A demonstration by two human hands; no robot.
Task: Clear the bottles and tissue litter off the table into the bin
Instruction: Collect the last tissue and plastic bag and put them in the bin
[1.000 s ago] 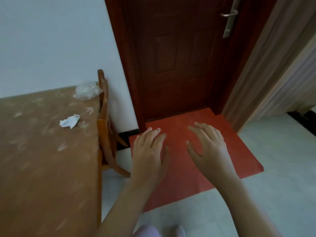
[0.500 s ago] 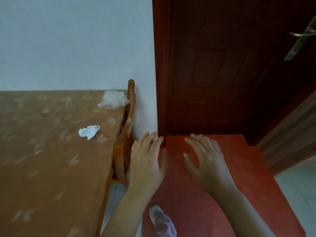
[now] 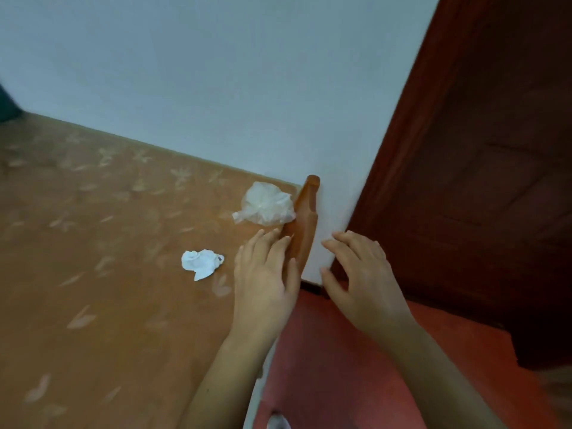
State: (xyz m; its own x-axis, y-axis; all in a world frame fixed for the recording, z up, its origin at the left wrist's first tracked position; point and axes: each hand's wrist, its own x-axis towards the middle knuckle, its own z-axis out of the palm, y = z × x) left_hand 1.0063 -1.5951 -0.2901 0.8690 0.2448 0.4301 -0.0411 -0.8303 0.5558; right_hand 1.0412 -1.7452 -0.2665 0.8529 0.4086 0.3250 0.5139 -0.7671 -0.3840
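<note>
A small crumpled white tissue point(image 3: 201, 263) lies on the brown patterned table point(image 3: 93, 274). A larger wad of clear, whitish plastic or tissue point(image 3: 265, 204) sits near the table's far right corner. My left hand point(image 3: 263, 283) hovers over the table's right edge with fingers straight and holds nothing; it is just right of the small tissue and below the wad. My right hand point(image 3: 362, 277) is off the table, over the floor, fingers spread and empty. No bottle and no bin are in view.
A wooden chair back point(image 3: 305, 221) stands against the table's right edge, by the white wall point(image 3: 216, 72). A dark red door point(image 3: 479, 181) is at the right, with a red mat point(image 3: 356, 366) on the floor below my hands.
The view has swung left and closer to the table. Both hands have come nearer the table's right corner, and the left one is now over its edge. The litter has not moved.
</note>
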